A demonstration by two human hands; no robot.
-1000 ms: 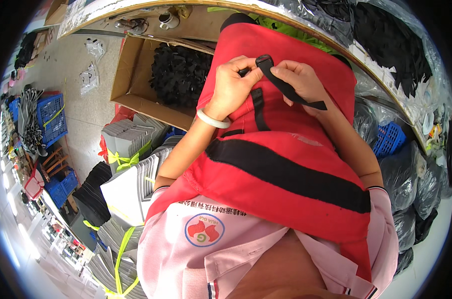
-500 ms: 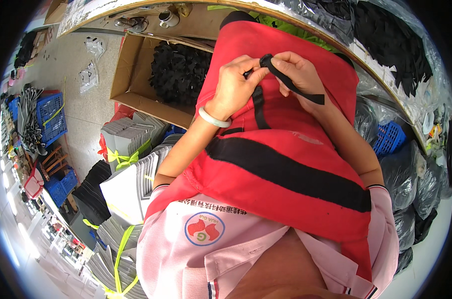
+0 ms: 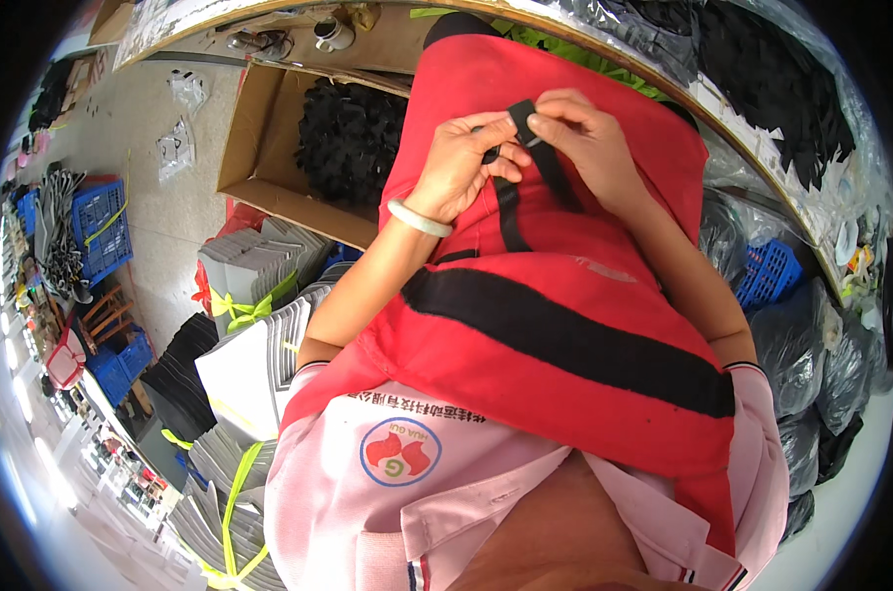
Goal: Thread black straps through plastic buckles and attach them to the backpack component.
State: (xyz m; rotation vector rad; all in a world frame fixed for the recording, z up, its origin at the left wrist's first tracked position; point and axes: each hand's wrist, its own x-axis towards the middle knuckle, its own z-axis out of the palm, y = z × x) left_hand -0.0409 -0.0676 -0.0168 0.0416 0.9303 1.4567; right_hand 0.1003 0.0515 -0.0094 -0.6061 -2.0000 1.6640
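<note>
Above my lap, covered by a red apron [image 3: 555,295], both hands hold one black strap [image 3: 559,181]. My left hand [image 3: 461,163] pinches the strap's upper part between thumb and fingers. Something small and dark also shows in that hand's curled fingers, too hidden to name. My right hand [image 3: 594,143] grips the strap from the other side with thumb and forefinger, close to the left fingertips. From there the strap's tail hangs down over the apron. A second black band [image 3: 510,215] lies along the apron below my left hand.
An open cardboard box [image 3: 259,202] of black pieces stands beyond my left arm. Grey stacked sheets tied with yellow-green strips [image 3: 244,310] lie nearer. A table edge [image 3: 761,163] curves round the far right, with plastic bags [image 3: 796,335] and a blue basket [image 3: 766,273] below.
The strap's tail has swung from pointing rightward under my right hand to hanging down between the hands. My left fingers have loosened and spread somewhat, still pinching the strap.
</note>
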